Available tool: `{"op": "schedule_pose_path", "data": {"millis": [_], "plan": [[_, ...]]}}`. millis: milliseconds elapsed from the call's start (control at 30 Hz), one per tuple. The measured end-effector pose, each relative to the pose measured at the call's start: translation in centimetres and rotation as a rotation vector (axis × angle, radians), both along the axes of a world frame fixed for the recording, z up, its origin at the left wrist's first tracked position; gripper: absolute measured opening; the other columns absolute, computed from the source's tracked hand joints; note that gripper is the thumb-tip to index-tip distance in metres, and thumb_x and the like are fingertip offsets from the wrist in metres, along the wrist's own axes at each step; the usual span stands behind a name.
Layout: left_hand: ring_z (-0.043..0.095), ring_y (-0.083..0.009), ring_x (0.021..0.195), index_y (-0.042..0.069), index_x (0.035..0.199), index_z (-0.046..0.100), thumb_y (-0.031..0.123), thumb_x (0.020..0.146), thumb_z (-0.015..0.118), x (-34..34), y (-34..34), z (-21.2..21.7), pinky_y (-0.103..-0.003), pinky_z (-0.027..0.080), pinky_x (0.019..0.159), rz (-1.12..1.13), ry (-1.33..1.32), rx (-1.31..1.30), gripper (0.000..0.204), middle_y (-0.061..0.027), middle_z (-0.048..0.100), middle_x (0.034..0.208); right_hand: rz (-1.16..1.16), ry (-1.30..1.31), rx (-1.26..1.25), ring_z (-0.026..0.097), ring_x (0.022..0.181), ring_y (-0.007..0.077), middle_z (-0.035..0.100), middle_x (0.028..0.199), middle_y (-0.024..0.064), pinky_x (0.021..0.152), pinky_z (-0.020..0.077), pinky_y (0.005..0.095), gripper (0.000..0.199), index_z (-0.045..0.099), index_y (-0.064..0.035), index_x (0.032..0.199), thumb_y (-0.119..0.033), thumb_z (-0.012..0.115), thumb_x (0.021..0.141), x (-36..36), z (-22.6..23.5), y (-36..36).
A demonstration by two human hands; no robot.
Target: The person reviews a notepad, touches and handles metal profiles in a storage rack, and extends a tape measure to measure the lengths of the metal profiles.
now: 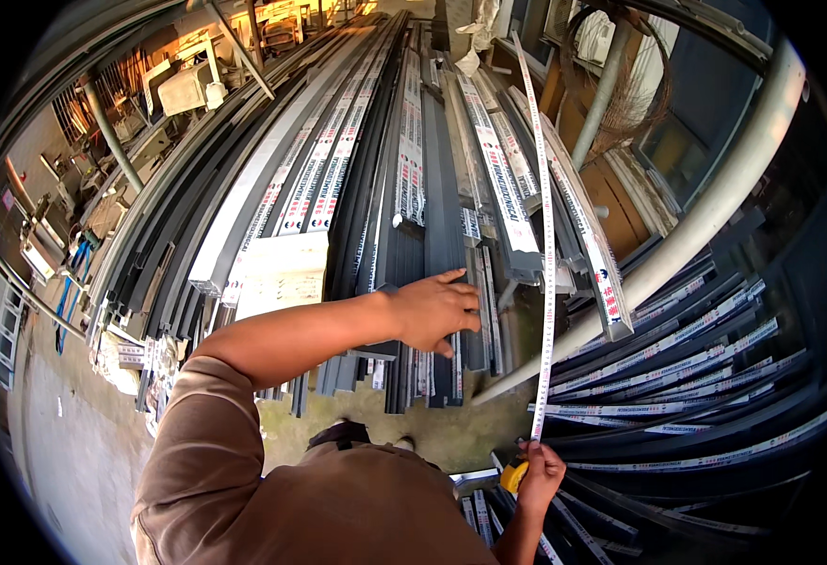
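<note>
My right hand [538, 478], low at the right, is closed around a yellow tape measure [513, 476]. Its long white blade [545, 254] runs out away from me, alongside the metal profiles at the right of the stack. My left hand [435, 313] reaches across in front of me with its fingers spread, over the near ends of dark grey metal profiles [404, 256]; whether it touches them I cannot tell. To its left lie white-faced profiles [286, 207] and a pale block-like piece [282, 271]. A profile with a printed film strip [605, 282] juts toward me right of the blade.
A pale slanting pipe [715, 221] crosses the right side. Below it, many film-striped dark profiles [677, 405] lie stacked. A coil of wire [621, 80] hangs at the far right. Concrete floor [84, 452] shows at the left, with clutter [51, 245] beyond the rack.
</note>
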State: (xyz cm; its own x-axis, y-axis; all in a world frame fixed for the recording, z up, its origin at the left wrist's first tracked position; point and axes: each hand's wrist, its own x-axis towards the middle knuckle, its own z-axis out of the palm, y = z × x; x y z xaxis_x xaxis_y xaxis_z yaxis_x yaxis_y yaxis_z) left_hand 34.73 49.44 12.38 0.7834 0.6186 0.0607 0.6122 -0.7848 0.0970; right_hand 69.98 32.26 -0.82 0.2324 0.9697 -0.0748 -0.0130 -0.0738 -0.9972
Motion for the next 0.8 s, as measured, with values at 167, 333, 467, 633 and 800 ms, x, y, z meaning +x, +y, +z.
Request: {"op": "schedule_pose_path", "data": {"millis": [167, 333, 467, 633, 800], "plan": [[0.06, -0.0319, 0.126, 0.009, 0.11, 0.07, 0.022, 0.085, 0.081, -0.9, -0.3, 2.0, -0.055, 0.038, 0.122, -0.023, 0.043, 0.052, 0.031, -0.0094, 0.067, 0.118, -0.019, -0.009, -0.041, 0.056, 0.069, 0.0062, 0.067, 0.076, -0.001, 0.065, 0.0422, 0.025, 0.025, 0.077, 0.0027, 0.089, -0.016, 0.068, 0.104, 0.5, -0.4, -1.3], [0.06, -0.0308, 0.131, 0.008, 0.106, 0.07, 0.019, 0.083, 0.083, -3.8, -3.7, 4.7, -0.053, 0.038, 0.125, 0.132, -0.051, 0.088, 0.028, -0.0099, 0.068, 0.118, -0.024, -0.005, -0.017, 0.055, 0.069, 0.0062, 0.065, 0.075, -0.0013, 0.064, 0.0406, 0.025, 0.026, 0.077, 0.0028, 0.088, -0.016, 0.068, 0.104, 0.3, 0.3, -1.6], [0.061, -0.0309, 0.133, 0.007, 0.103, 0.067, 0.02, 0.082, 0.085, -5.4, -5.6, 6.4, -0.056, 0.039, 0.126, 0.261, -0.124, 0.075, 0.03, -0.0107, 0.068, 0.123, 0.002, -0.013, 0.008, 0.057, 0.072, 0.0073, 0.067, 0.078, 0.0015, 0.066, 0.043, 0.0255, 0.022, 0.077, 0.0055, 0.091, -0.01, 0.069, 0.104, 1.1, -0.9, -1.6], [0.065, -0.0337, 0.127, 0.006, 0.103, 0.062, 0.02, 0.082, 0.085, -7.2, -7.6, 8.0, -0.043, 0.057, 0.096, 0.392, -0.273, 0.188, 0.034, -0.0112, 0.067, 0.112, 0.013, -0.033, 0.031, 0.056, 0.072, 0.0073, 0.065, 0.077, 0.0021, 0.065, 0.0422, 0.026, 0.024, 0.075, 0.0058, 0.089, -0.011, 0.068, 0.104, 1.4, -1.3, -1.4], [0.064, -0.0342, 0.129, 0.006, 0.104, 0.064, 0.019, 0.084, 0.085, -7.9, -9.2, 5.9, -0.045, 0.056, 0.098, 0.483, -0.337, 0.219, 0.032, -0.0112, 0.066, 0.118, 0.007, 0.0, 0.002, 0.056, 0.072, 0.007, 0.065, 0.079, 0.0018, 0.066, 0.0424, 0.0255, 0.023, 0.076, 0.0059, 0.09, -0.01, 0.067, 0.105, 1.2, -1.7, -1.0]]}}
